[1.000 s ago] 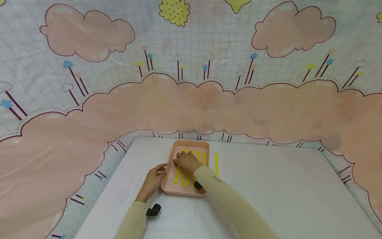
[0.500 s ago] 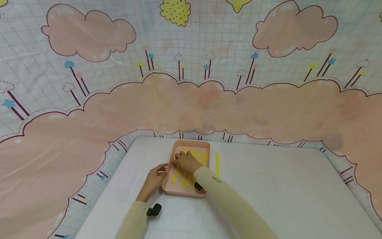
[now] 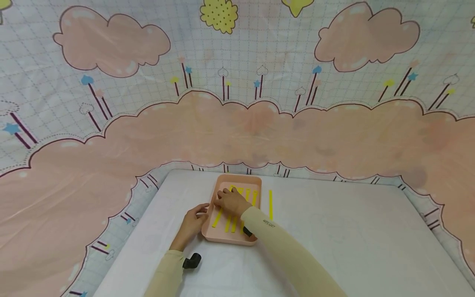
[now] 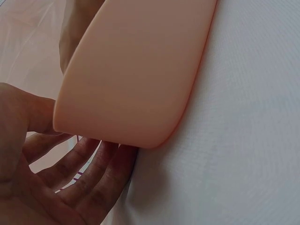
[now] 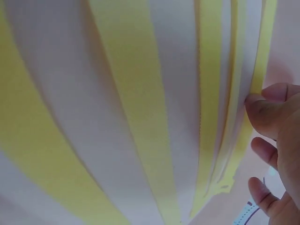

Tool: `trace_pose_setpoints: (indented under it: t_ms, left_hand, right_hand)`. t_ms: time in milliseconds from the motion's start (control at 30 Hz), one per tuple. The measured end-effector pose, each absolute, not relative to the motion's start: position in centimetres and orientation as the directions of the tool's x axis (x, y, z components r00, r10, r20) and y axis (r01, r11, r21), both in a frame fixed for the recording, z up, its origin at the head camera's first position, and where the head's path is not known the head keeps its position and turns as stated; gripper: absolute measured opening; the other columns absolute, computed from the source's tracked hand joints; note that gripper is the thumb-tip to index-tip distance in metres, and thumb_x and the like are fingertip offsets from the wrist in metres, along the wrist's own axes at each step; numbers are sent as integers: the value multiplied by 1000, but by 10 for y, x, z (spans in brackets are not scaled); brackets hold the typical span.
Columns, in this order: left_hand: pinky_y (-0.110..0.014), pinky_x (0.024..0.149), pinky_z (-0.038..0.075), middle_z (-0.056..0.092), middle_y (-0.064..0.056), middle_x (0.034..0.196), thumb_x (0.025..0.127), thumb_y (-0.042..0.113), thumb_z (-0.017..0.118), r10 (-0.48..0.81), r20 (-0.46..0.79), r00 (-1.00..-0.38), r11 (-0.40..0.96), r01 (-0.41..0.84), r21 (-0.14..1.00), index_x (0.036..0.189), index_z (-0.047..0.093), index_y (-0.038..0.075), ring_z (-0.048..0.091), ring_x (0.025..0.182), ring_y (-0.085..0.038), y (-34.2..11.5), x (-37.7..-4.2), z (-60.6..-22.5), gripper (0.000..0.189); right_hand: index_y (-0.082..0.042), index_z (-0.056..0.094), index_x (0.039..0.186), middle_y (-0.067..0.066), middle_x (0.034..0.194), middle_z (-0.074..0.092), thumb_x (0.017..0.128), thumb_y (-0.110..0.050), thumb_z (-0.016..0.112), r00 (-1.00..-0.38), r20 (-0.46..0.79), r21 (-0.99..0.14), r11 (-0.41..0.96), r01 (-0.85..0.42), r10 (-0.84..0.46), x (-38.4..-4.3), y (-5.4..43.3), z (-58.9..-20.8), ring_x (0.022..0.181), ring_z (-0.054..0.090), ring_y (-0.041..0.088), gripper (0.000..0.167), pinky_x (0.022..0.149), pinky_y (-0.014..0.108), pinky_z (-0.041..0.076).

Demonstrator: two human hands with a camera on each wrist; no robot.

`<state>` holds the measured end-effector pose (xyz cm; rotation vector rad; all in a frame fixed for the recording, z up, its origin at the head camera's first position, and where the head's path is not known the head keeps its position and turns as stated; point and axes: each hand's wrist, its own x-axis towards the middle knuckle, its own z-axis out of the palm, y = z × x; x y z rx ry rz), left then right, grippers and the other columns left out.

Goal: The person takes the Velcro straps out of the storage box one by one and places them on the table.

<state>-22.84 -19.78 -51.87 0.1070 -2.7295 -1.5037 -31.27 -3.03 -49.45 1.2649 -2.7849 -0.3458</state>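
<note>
The left hand (image 3: 191, 225), fingers loose, touches the left edge of the pink tray (image 3: 230, 240). Farther in, the right hand (image 3: 231, 202) pinches the leftmost yellow strip (image 3: 217, 217), whose near end has just swung toward that edge, leaving it more aslant than the other strips (image 3: 234, 225); a lone strip (image 3: 271, 205) lies on the tabletop (image 3: 363, 231) beyond the tray's right edge.

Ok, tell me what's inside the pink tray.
Several yellow strips lie in the tray; the right hand touches one. In the head view, hand and sleeve cover parts of them. Anything beneath the strips is hidden.
</note>
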Motion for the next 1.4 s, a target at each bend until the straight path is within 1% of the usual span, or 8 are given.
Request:
trace_pose_setpoints:
  t_ms: [167, 367, 500, 733, 933, 1100, 1333, 1400]
  left_hand:
    - [-41, 84, 55, 64, -21, 117, 94, 4, 56, -66, 4, -998, 529, -31, 848, 133, 59, 4, 66, 107, -35, -199, -227, -518, 40]
    - [-40, 83, 55, 65, -22, 116, 93, 3, 56, -59, 23, -998, 535, -12, 844, 133, 59, 3, 66, 106, -35, -199, -227, -516, 40]
    - [-40, 82, 55, 65, -22, 115, 92, 2, 56, -58, 47, -997, 535, 9, 845, 131, 60, 2, 67, 104, -35, -198, -227, -514, 40]
    - [-42, 86, 54, 65, -21, 117, 93, 4, 56, -54, 42, -998, 536, 6, 844, 133, 59, 4, 66, 107, -35, -197, -228, -514, 40]
    - [-43, 87, 54, 65, -22, 118, 93, 6, 56, -60, 26, -998, 539, -11, 842, 134, 59, 5, 65, 109, -37, -200, -229, -520, 40]
    - [-44, 89, 54, 64, -22, 122, 94, 6, 56, -68, 3, -998, 540, -34, 841, 136, 57, 6, 64, 111, -37, -199, -230, -522, 41]
    - [-42, 87, 54, 63, -22, 121, 94, 7, 55, -60, 8, -998, 536, -26, 844, 136, 57, 5, 64, 110, -37, -199, -230, -521, 42]
    - [-40, 85, 54, 64, -22, 120, 94, 7, 55, -69, 15, -997, 540, -24, 841, 135, 57, 5, 65, 109, -36, -202, -227, -521, 42]
  right_hand:
    - [-35, 61, 124, -5, 121, 54, 104, -32, 45, -627, -5, 266, 603, -752, -779, -313, -31, -496, 113, 50, 15, 26, 96, 37, 44]
    - [-32, 59, 123, -4, 122, 52, 101, -24, 49, -602, 27, 355, 571, -740, -798, -312, -29, -487, 111, 49, 15, 25, 91, 34, 44]
    - [-31, 59, 122, -4, 123, 52, 100, -20, 52, -589, 54, 355, 567, -743, -806, -311, -25, -480, 114, 49, 15, 26, 93, 34, 44]
    - [-29, 58, 123, -4, 124, 54, 103, -26, 48, -568, 121, 342, 572, -746, -814, -308, -16, -470, 114, 52, 16, 23, 94, 34, 46]
    - [-25, 58, 114, -3, 118, 56, 102, -22, 49, -544, 189, 282, 576, -767, -817, -302, -9, -466, 108, 52, 17, 15, 91, 33, 46]
    - [-20, 59, 102, -3, 110, 58, 100, -19, 54, -521, 283, 166, 576, -801, -805, -298, -1, -462, 102, 53, 17, 6, 87, 31, 46]
    - [-21, 60, 100, -5, 104, 57, 98, -24, 57, -553, 353, 82, 614, -785, -755, -293, 9, -457, 99, 51, 14, 5, 82, 27, 44]
    - [-21, 59, 99, -6, 102, 56, 99, -24, 56, -547, 377, 51, 607, -793, -747, -291, 8, -457, 99, 51, 14, 4, 83, 27, 44]
